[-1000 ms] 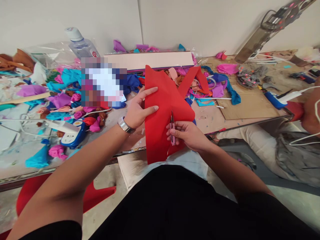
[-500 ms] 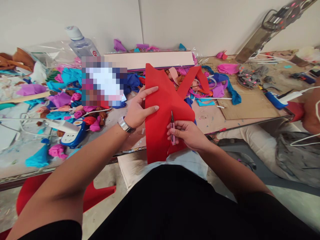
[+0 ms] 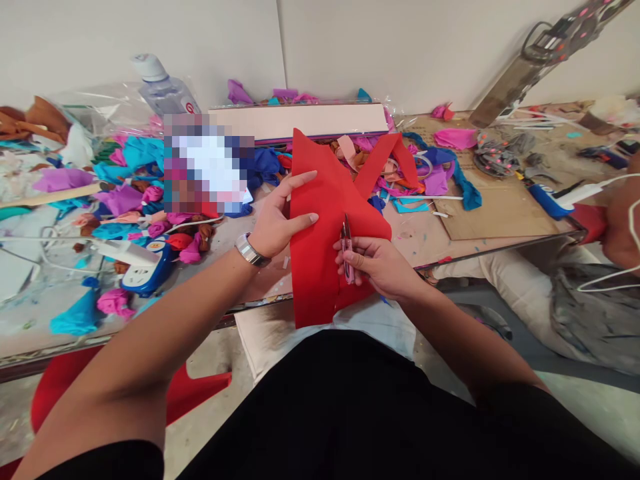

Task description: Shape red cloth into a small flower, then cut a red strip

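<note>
A large piece of red fabric (image 3: 320, 193) hangs over the table's front edge, with a slit running up from its lower edge. My left hand (image 3: 283, 217) grips its left side, thumb and forefinger on top and the other fingers hidden behind. In my right hand (image 3: 375, 263) is a small pair of pink-handled thread snips (image 3: 347, 257), blades pointing away from me and slightly parted, at the upper end of the slit. A red strip (image 3: 377, 167) reaches up and right from behind the fabric.
Colourful fabric scraps (image 3: 120, 197) cover the table's left side. A water bottle (image 3: 165, 90) and a partly blurred phone (image 3: 213, 160) stand behind my left hand. Blue power strips (image 3: 150, 267) lie with white cables. At the right are cardboard (image 3: 495, 217) and another person's arm (image 3: 623, 227).
The snips' blades have parted, and my right hand has shifted very slightly up with them. My left hand and the red fabric stay almost in place.
</note>
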The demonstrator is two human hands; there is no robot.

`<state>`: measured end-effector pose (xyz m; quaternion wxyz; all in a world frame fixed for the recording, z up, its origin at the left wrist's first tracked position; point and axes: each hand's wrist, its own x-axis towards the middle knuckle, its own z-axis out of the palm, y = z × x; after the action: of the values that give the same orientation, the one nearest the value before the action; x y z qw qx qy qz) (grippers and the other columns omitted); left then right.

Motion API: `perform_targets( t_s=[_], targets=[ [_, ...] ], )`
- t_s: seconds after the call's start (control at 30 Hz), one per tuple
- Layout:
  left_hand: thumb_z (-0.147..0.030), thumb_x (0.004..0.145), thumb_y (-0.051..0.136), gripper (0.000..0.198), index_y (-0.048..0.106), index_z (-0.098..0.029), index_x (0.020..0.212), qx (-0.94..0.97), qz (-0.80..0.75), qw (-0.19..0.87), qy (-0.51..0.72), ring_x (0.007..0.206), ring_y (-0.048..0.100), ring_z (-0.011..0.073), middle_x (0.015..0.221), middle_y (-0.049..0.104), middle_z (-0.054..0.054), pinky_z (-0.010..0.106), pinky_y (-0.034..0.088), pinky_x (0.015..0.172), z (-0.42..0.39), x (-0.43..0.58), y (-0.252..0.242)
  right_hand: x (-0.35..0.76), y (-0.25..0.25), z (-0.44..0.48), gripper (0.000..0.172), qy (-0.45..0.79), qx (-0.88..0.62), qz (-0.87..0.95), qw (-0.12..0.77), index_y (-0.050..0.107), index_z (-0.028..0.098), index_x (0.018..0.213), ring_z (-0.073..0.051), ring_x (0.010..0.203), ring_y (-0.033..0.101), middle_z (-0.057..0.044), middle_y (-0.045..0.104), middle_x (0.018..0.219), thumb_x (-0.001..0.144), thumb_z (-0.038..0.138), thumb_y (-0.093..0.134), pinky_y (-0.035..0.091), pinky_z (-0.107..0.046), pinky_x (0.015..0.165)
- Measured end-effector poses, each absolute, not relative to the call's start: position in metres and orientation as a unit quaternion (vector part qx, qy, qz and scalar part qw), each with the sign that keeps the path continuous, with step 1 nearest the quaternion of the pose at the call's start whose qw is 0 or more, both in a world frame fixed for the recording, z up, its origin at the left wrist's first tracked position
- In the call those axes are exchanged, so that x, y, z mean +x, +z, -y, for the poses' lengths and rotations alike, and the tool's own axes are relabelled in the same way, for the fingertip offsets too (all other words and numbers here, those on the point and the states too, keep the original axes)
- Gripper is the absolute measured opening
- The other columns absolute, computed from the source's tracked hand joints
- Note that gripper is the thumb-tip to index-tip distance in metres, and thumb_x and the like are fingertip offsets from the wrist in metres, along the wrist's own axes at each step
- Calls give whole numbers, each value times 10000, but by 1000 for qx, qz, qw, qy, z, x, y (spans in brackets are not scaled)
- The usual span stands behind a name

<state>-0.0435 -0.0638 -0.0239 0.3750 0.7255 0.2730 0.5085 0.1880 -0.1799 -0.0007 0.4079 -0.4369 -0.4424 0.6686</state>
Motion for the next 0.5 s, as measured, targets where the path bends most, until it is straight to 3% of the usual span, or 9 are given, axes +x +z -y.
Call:
perform_targets(
  t_s=[0.17,0.5],
  targets=[
    [-575,816,882,767,654,-286,1488,707,-279,431,487,1391,641,358,1547,645,107,509,531,1188,67,-43,-23,188,-2,179,493,662,-443,444,409,764,149,1091,-104,594,640,-30,746,821,803,518,920,455,-217,466],
    [-571,789,903,820,653,-277,1513,736,-267,406,471,1455,591,406,1585,620,122,596,441,1273,65,-47,-19,188,-1,177,486,652,-444,465,403,761,162,1109,-93,558,589,-15,732,775,834,544,881,420,-223,462]
  ],
)
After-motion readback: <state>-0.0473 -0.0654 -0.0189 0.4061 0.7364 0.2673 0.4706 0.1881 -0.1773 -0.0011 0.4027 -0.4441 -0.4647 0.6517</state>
